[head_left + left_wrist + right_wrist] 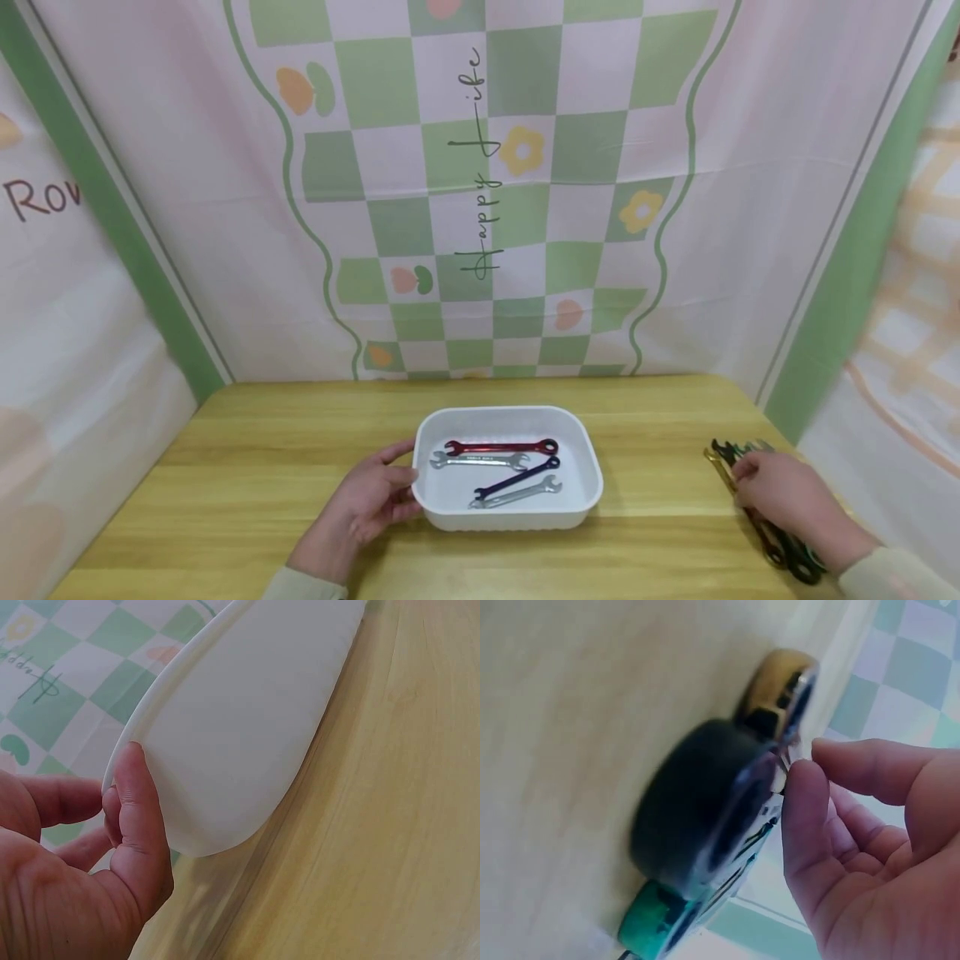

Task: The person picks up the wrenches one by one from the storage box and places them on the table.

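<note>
A white plastic tray (517, 520) stands mid-table with several wrenches lying in it: a red wrench (501, 448), a dark purple wrench (517, 479) and silver ones, including an open-ended silver wrench (480, 461). My left hand (378, 492) holds the tray's left end, with fingers and thumb at its rim and outer wall (232, 735). At the table's right side, my right hand (787, 496) is over a bundle of wrenches. Its thumb and fingertips pinch at a wrench shaft, mostly hidden by the hand. Closest to them are a gold wrench (776, 690), a black wrench (697, 802) and a green wrench (656, 919).
The wooden table (300, 450) runs back to a hanging checked cloth (487, 192). More cloth hangs along the left and right sides. The bundle of wrenches lies close to the table's right edge.
</note>
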### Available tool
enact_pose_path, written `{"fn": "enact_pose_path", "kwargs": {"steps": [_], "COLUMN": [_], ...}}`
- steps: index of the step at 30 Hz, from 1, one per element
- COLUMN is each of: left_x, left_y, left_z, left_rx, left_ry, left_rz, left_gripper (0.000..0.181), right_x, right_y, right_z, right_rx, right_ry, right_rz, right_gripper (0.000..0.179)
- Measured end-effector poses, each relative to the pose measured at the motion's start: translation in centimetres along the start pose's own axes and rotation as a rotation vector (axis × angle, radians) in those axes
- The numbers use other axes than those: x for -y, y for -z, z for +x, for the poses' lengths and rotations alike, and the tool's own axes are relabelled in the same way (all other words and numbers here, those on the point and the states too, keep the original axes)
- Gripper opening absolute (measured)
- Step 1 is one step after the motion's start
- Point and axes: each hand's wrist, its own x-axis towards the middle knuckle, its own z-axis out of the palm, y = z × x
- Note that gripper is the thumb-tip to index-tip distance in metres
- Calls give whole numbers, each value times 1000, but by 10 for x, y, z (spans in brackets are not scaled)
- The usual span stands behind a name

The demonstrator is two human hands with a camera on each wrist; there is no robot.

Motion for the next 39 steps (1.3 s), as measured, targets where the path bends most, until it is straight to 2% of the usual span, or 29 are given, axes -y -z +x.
{"fn": "enact_pose_path", "kwargs": {"steps": [2,4,9,12,14,18,20,22,25,28,31,33,36,39], "left_x": [0,0,0,0,0,0,1,0,0,-1,-1,-1,-1,-1], "left_y": [0,0,0,0,0,0,0,0,0,0,0,1,1,0], "left_z": [0,0,0,0,0,0,0,0,0,-1,-1,0,0,0], "left_rx": [0,-2,-6,-7,-7,-6,-6,-7,-9,-11,-10,-7,-5,-4], "left_ry": [1,2,7,9,10,9,7,7,8,9,9,8,8,10], "left_rz": [0,0,-2,2,3,4,4,3,4,4,2,-1,-4,-2], "left_gripper": [62,62,62,62,62,62,62,62,62,62,62,62,62,62], "right_x": [1,2,2,1,1,7,14,22,40,64,92,109,132,153], "right_y": [2,3,6,8,10,18,21,23,25,29,32,33,33,32], "right_z": [1,1,5,7,10,17,21,24,30,37,43,48,56,64], "right_rx": [17,46,129,196,265,444,525,586,635,628,600,596,624,680], "right_ry": [-15,-44,-116,-118,-106,-41,20,88,152,155,135,133,161,199], "right_rz": [59,168,560,784,940,1231,1343,1419,1485,1491,1442,1397,1331,1247], "right_gripper": [34,39,50,58,57,36,28,30,34,32,32,41,53,53]}}
